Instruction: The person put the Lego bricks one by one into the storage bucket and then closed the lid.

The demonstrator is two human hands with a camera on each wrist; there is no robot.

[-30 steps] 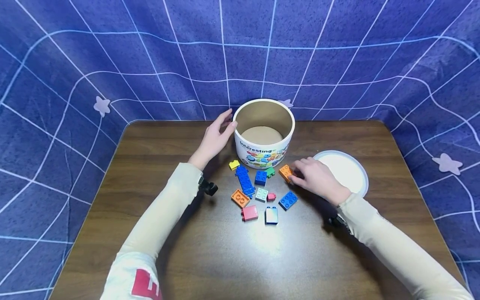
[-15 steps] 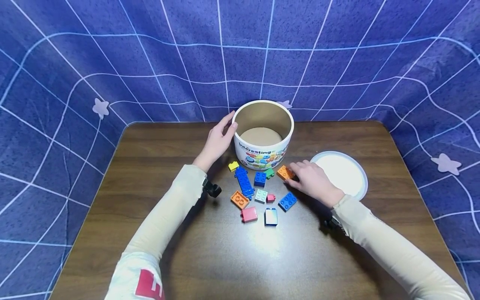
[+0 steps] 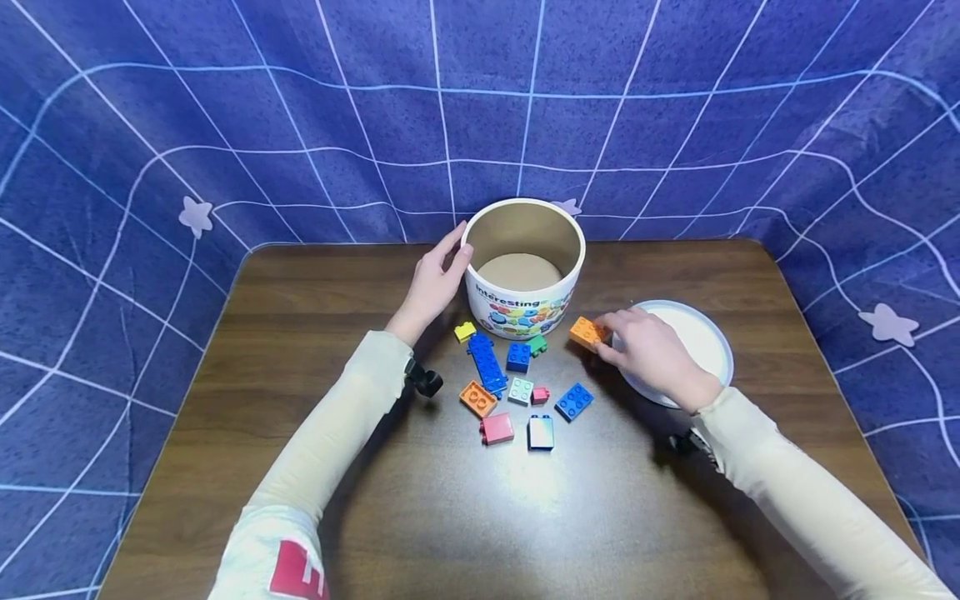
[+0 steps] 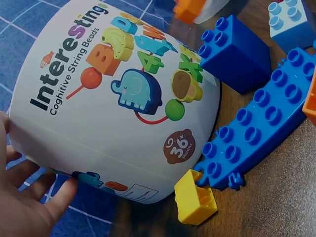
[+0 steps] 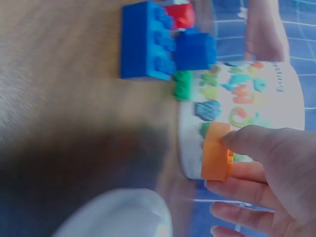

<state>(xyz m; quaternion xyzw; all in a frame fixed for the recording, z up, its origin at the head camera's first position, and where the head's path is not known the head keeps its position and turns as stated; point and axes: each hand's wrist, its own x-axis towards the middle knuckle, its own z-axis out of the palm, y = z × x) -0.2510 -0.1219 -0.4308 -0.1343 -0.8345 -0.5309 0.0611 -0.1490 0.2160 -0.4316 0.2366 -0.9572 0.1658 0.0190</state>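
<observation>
My right hand (image 3: 652,350) pinches an orange building brick (image 3: 587,333) between thumb and fingers. In the right wrist view the orange brick (image 5: 216,152) stands on end in the grip, in front of the bucket. My left hand (image 3: 435,279) rests its fairly straight fingers against the outer left side of a white round bucket (image 3: 517,315); in the left wrist view those fingers (image 4: 63,197) lie by the bucket's wall. Below the bucket lie a blue brick (image 3: 518,357), a green piece (image 3: 536,344), a yellow piece (image 3: 465,332) and a long blue studded piece (image 3: 487,364).
A white plate (image 3: 708,346) stands right of the bucket, partly behind my right hand. Nearer me lie another orange brick (image 3: 477,399), a pale green brick (image 3: 521,391), red pieces (image 3: 497,428) and blue bricks (image 3: 574,402). A blue curtain (image 3: 480,108) hangs behind the table.
My right hand has taken hold of the orange brick and moved it right, up off its former spot towards the plate. The left hand stays at the bucket, its fingers slightly closer to the rim.
</observation>
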